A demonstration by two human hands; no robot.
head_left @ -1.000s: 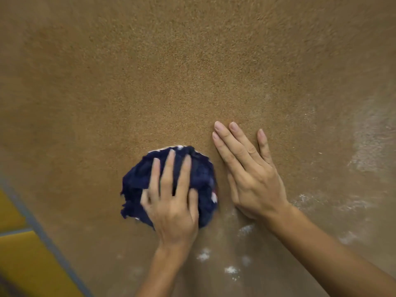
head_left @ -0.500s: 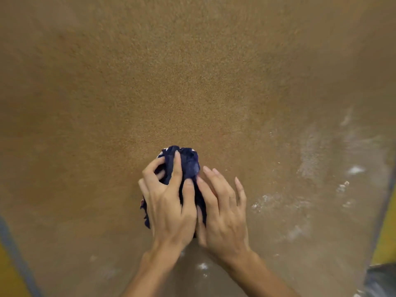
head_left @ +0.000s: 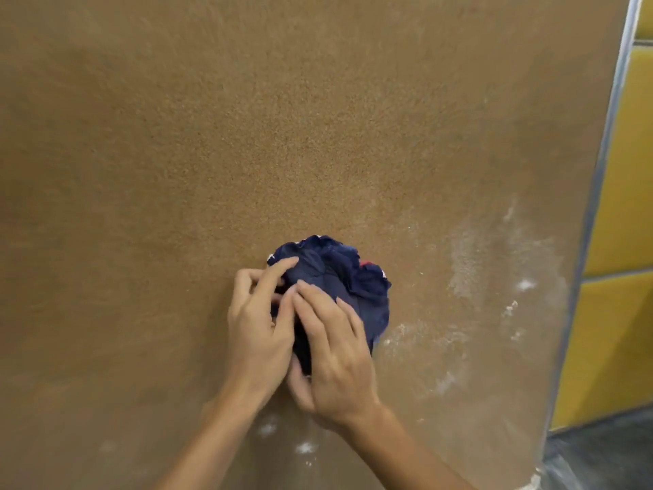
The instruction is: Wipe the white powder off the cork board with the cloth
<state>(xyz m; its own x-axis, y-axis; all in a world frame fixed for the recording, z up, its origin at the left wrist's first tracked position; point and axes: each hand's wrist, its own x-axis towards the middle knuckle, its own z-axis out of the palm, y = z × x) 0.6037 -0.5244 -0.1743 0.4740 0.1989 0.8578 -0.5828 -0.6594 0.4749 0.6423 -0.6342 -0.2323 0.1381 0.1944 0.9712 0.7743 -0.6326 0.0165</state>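
The bunched-up navy cloth is sitting against the cork board, a bit below the middle. The left hand is gripping its left edge with curled fingers. The right hand is holding it too, fingers laid over the top and thumb tucked underneath. White powder is showing in streaks off to the right, near the metal frame.

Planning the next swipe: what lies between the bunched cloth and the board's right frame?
Head view: white powder smears and specks lie on the cork board between the navy cloth and the metal frame.
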